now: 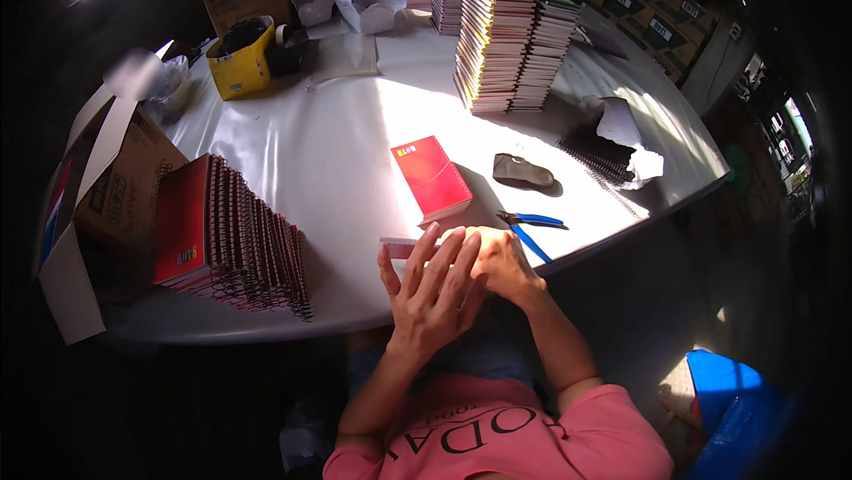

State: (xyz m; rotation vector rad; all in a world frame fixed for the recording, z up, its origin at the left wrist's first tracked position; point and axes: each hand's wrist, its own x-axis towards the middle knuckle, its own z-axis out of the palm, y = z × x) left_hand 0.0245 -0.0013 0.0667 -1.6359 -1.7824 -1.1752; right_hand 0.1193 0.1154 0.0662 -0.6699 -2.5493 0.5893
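The left hand (429,292), fingers spread, overlaps the curled right hand (503,263), whose grip I cannot tell, at a mostly hidden notebook (402,250) near the surface's (342,187) front edge, probably steadying it, with blue-handled pliers (533,220) beside, seemingly for easy reach.

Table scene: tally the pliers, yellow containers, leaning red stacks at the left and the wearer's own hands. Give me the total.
Pliers: 1
Yellow container: 1
Leaning red stack: 1
Wearer's hands: 2 (left hand, right hand)
Total: 5
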